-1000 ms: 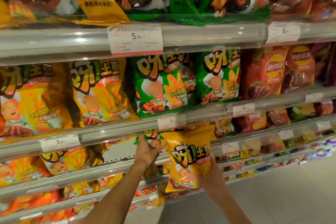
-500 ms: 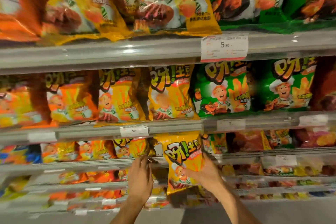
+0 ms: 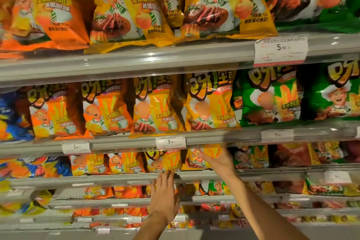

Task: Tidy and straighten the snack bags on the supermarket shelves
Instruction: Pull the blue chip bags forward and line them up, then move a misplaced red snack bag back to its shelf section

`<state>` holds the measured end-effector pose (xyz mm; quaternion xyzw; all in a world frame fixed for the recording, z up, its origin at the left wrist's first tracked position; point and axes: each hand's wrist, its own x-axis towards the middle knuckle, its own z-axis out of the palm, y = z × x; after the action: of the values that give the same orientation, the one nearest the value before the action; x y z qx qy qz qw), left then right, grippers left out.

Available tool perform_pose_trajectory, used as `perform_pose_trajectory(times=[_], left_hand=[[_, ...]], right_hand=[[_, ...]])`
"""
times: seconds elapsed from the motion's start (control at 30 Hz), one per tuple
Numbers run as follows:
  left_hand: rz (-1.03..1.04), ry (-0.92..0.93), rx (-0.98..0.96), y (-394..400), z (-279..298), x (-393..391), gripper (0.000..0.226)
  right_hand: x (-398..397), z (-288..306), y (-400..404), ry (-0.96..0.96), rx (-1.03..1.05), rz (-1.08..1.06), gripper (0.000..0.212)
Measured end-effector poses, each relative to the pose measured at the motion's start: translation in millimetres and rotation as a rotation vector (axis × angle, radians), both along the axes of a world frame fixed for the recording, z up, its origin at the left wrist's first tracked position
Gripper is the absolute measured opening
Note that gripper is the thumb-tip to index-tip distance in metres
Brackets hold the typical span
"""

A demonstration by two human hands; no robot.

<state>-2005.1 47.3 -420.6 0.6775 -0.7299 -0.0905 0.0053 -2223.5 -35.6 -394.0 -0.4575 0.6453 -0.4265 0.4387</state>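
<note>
Yellow snack bags (image 3: 162,161) fill the third shelf (image 3: 116,178), price tags (image 3: 170,142) at twelve o'clock reading 5.90. The left hand (image 3: 165,197) lies flat-fingered at the shelf edge; the right hand (image 3: 218,160) presses one yellow bag (image 3: 196,159), fingers spread.

Glossy plastic snack bags (image 3: 159,107), metal shelves (image 3: 120,64)

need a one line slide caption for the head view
Head view: left hand touches the shelf edge below a yellow snack bag; right hand reaches a neighbouring yellow bag.
</note>
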Motion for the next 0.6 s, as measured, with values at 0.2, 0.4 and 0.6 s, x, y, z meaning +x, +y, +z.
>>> perform_pose_trajectory(times=[0.2, 0.4, 0.6], left_hand=[[-0.021, 0.013, 0.026, -2.2, 6.5, 1.5, 0.072], [-0.022, 0.063, 0.048, -1.5, 11.9, 1.1, 0.074], [0.024, 0.042, 0.075, -2.9, 16.0, -13.2, 0.075]], right_hand=[[-3.6, -18.1, 0.9, 0.102, 0.084, 0.047, 0.102], [-12.0, -16.6, 5.1, 0.253, 0.029, 0.031, 0.101], [-7.1, -16.0, -4.9, 0.270, 0.241, 0.092, 0.124]])
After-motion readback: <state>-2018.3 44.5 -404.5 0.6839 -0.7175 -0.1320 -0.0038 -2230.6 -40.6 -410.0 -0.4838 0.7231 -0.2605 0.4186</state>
